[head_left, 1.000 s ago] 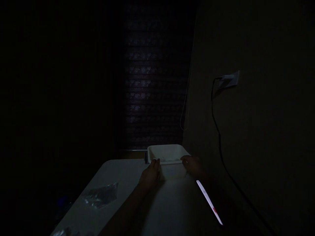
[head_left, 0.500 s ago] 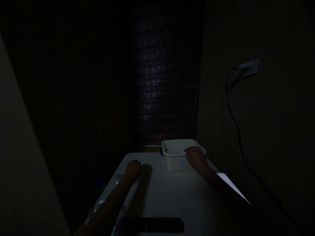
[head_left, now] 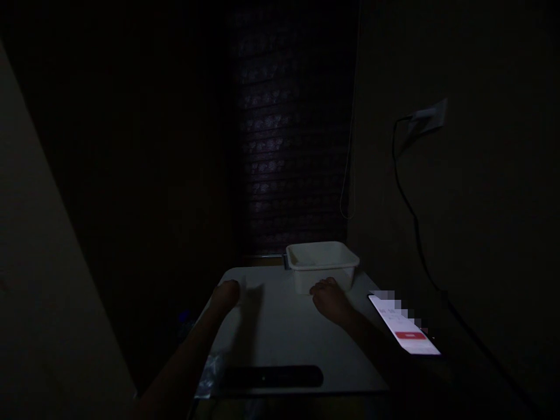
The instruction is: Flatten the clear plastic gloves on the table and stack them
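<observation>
Watching remotely, I see bent fingers on my right hand [head_left: 331, 300], close before the front wall of the white tub [head_left: 322, 275]; whether they touch it, I can't tell. My left hand [head_left: 226, 296] is curled at the table's left side, and darkness hides whether it grips anything. The tub stands at the far right of the table [head_left: 284, 329]. I judge the step as placing hands near it; grasping it would call for spreading my right fingers toward its rim.
</observation>
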A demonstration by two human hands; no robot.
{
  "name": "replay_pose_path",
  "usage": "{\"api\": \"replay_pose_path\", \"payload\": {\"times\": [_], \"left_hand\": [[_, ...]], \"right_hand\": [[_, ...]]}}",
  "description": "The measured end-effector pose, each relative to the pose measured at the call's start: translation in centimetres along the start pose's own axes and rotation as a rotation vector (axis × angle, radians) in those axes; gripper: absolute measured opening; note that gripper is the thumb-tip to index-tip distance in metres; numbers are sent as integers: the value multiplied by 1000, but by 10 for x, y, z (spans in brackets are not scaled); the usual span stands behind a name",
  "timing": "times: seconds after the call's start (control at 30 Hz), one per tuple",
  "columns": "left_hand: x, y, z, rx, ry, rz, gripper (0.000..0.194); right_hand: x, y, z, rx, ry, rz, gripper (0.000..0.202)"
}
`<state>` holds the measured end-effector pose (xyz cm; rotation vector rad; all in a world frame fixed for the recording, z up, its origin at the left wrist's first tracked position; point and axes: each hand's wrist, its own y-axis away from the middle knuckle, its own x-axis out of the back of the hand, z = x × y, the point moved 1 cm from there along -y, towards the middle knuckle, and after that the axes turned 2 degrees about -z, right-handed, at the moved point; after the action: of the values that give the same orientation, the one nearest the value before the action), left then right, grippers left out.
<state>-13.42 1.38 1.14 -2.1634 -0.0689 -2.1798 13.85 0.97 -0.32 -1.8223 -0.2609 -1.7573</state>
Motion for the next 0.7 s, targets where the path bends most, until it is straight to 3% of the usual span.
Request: {"api": "replay_pose_path", "payload": {"times": [0.07, 0.2, 0.33, 0.4, 0.5, 0.6, 0.7], "left_hand": [[13, -3, 10, -35, 19, 39, 26], [32, -7, 34, -239, 226, 89, 21], [43, -2, 68, -403, 623, 6, 23], [46, 3, 83, -471, 813, -49, 27], [48, 8, 96, -451, 989, -57, 34], [44, 8, 94, -361, 1117, -19, 38], [36, 6, 85, -258, 1224, -51, 38]], "right_hand": [[0, 1, 1, -40, -92, 22, 26], [-4, 0, 0, -144, -421, 79, 29], [-12, -6, -7, -124, -744, 150, 52], [-13, -10, -10, -136, -866, 149, 48], [-10, -15, -10, -167, -976, 126, 15], [-3, -16, -4, -193, -1088, 176, 15], [1, -14, 3, -240, -1185, 193, 19]]}}
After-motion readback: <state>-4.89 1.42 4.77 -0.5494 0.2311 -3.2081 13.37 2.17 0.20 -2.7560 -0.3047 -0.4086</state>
